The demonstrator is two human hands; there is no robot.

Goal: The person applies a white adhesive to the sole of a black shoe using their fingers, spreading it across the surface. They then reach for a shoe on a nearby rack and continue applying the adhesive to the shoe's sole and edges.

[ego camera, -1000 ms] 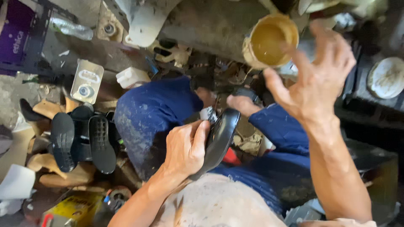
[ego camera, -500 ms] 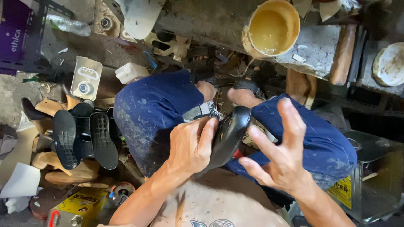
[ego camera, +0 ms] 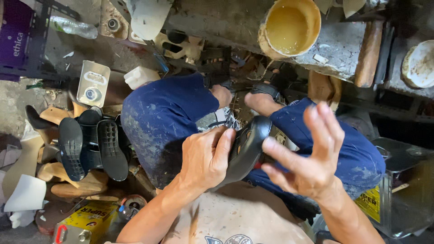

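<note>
My left hand point(ego camera: 205, 159) grips a black shoe sole point(ego camera: 246, 147) over my lap, fingers curled over its upper edge. My right hand point(ego camera: 309, 160) is spread open just to the right of the sole, index finger touching or almost touching its side; nothing lies in the palm. Below both hands are my knees in stained blue trousers point(ego camera: 165, 117). A round pot of yellow glue point(ego camera: 289, 25) stands on the grey bench ledge ahead.
Several black soles point(ego camera: 92, 144) rest on wooden shoe lasts point(ego camera: 68, 180) at the left. A yellow can point(ego camera: 86, 221) lies at the lower left, a metal tin point(ego camera: 404, 190) at the right. A white-crusted bowl point(ego camera: 420, 63) sits on the far right.
My right hand has come down from near the glue pot to the right side of the sole. The left hand kept its grip on the sole.
</note>
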